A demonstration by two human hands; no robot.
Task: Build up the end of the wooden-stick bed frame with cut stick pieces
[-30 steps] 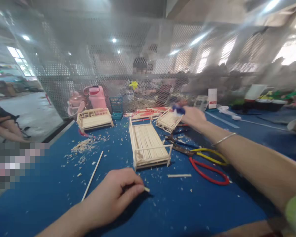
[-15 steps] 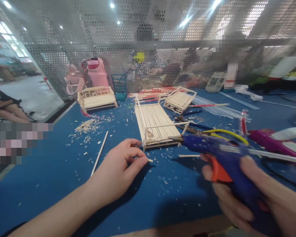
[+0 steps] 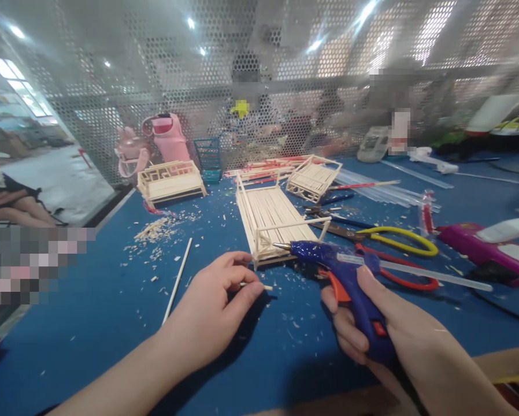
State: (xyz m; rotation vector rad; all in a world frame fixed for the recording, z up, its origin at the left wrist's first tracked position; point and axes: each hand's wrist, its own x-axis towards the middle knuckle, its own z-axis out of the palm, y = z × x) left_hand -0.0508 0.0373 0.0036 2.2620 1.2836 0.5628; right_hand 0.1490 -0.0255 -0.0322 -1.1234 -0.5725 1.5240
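Observation:
My left hand (image 3: 211,309) rests on the blue table (image 3: 90,323) and pinches a short wooden stick (image 3: 264,286) between thumb and fingers. My right hand (image 3: 398,341) grips a blue glue gun (image 3: 346,277) with an orange trigger; its metal nozzle points left at the near corner of a small wooden bed frame (image 3: 274,222). A clear glue stick (image 3: 433,271) juts out of the gun's back. The stick's tip lies just below the nozzle.
Two more stick models stand farther back, a bench (image 3: 170,182) and a tilted frame (image 3: 314,176). Yellow and red handled cutters (image 3: 393,242) lie right of the bed. A long stick (image 3: 177,280), wood chips, a pink bottle (image 3: 170,138) and a mesh screen (image 3: 112,69) with people beyond.
My right hand reached to the far right, picked up the glue gun, and has brought it in, nozzle now beside the bed frame. My left hand stayed pinching the stick.

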